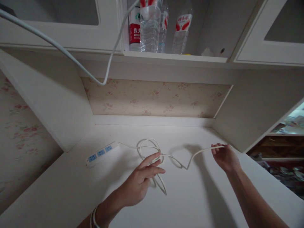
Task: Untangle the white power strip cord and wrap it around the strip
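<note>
Untangling seems to be the step in hand, judged from how the cord lies. At the far left of the pale surface rests a long white plastic power strip with blue sockets, lying aslant near the side wall. From its end runs a thin cream-white cable, which bunches into loose overlapping loops near the middle of the surface. The left hand lies on those loops, fingers stretched out and pressing the tangle flat; its grip is open, pinning rather than clutching. Past the loops the cable lifts in a shallow arc towards the right hand, whose grip is closed on the cable's free stretch, pinched between thumb and fingertips just above the surface. The plug end is hidden behind that hand.

The next move, as I judge it, calls for a gentle draw on the raised end while the loops stay pinned, lest they cinch into a knot.

Above, a thicker grey cable droops before the cupboard, and clear plastic water bottles with red labels stand on the shelf.
</note>
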`<act>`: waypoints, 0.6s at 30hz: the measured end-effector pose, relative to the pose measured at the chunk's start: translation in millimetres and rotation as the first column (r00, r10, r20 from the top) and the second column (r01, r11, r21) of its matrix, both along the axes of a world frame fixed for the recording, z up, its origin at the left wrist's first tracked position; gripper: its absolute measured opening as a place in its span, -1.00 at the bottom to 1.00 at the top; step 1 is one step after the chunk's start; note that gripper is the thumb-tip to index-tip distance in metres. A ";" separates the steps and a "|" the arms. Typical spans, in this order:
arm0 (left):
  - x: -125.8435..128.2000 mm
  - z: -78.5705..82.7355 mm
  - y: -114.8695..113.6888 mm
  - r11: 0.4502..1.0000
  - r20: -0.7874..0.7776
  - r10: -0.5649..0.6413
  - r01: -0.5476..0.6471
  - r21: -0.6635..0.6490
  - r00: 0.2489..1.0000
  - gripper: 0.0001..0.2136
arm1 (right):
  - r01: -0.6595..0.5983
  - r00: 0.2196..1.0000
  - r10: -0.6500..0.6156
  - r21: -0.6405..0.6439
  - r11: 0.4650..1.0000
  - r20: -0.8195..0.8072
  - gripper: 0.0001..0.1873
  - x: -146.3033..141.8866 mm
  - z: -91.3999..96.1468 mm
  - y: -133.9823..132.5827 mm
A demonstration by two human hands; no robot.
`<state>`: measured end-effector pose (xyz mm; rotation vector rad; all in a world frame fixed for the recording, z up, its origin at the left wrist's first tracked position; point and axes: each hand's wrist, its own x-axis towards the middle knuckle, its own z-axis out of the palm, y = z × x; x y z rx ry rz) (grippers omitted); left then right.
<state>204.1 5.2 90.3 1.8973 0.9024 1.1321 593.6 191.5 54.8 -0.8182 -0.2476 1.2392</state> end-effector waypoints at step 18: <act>-94.8 -72.6 125.4 0.932 -0.853 0.349 -0.235 0.275 0.388 -0.76 | -0.672 0.513 0.760 -0.365 0.644 0.398 -0.58 -123.9 3.3 -58.5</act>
